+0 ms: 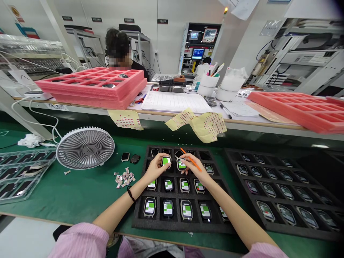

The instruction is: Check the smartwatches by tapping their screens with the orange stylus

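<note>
Your left forearm reaches forward and right from the near left; your left hand point(157, 167) is over the far part of the foam tray point(182, 225), thumb and fingers gripping the first watch point(166, 162), its screen lit green and white. Just right of it, your right hand point(192, 167), its forearm angled in from the near right, grips the second watch point(182, 165), also lit, with an orange stick point(190, 159) slanting between the fingers. The two watches are apart.

Around you, a clear tray point(43, 175) lies at the left, then a fan point(86, 147), two loose watches point(125, 157) and a pile of tabs point(125, 178) near your left wrist. Your right forearm hides part of the foam tray's right side. Farther right lies a second black tray point(285, 228) holding more watches.
</note>
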Demonstrator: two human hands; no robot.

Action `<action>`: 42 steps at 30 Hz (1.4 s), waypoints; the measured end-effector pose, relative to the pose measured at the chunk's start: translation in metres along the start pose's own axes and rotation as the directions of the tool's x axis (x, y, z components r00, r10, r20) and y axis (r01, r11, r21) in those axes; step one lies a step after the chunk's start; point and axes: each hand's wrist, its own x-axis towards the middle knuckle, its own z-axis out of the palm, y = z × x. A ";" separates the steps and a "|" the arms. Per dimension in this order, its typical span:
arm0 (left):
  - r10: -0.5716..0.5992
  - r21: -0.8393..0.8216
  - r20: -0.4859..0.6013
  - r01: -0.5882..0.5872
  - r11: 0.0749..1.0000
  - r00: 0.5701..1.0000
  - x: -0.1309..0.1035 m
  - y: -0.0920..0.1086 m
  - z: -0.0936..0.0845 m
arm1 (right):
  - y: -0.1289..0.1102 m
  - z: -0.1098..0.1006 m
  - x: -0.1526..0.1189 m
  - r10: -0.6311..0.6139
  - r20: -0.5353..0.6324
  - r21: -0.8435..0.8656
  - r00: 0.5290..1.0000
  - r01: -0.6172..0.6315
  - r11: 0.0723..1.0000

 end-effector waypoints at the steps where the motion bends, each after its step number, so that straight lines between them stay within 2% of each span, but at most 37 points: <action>1: -0.007 -0.010 -0.007 0.007 1.000 1.000 0.000 0.001 0.000 | 0.000 0.000 0.000 -0.005 0.007 0.003 1.000 0.005 1.000; 9: -0.057 -0.034 -0.030 0.056 0.998 0.998 0.000 0.001 -0.001 | 0.005 0.000 0.002 0.008 0.038 0.003 0.999 -0.008 1.000; 14: -0.059 -0.105 0.001 0.059 0.993 0.998 0.001 0.000 0.001 | 0.003 -0.001 0.001 0.001 0.037 0.003 0.999 -0.001 1.000; 24: -0.020 -0.143 0.074 0.031 0.989 0.997 0.003 -0.006 0.001 | 0.004 -0.002 0.002 0.005 -0.015 0.008 1.000 -0.005 1.000; 35: -0.012 -0.099 0.032 0.015 0.995 0.999 0.002 -0.005 0.000 | 0.011 -0.002 0.004 -0.016 0.073 0.021 0.997 0.014 1.000; 42: -0.001 -0.095 0.016 0.002 0.995 1.000 0.002 -0.004 0.000 | 0.013 -0.003 0.005 -0.036 0.031 0.028 0.999 0.036 0.999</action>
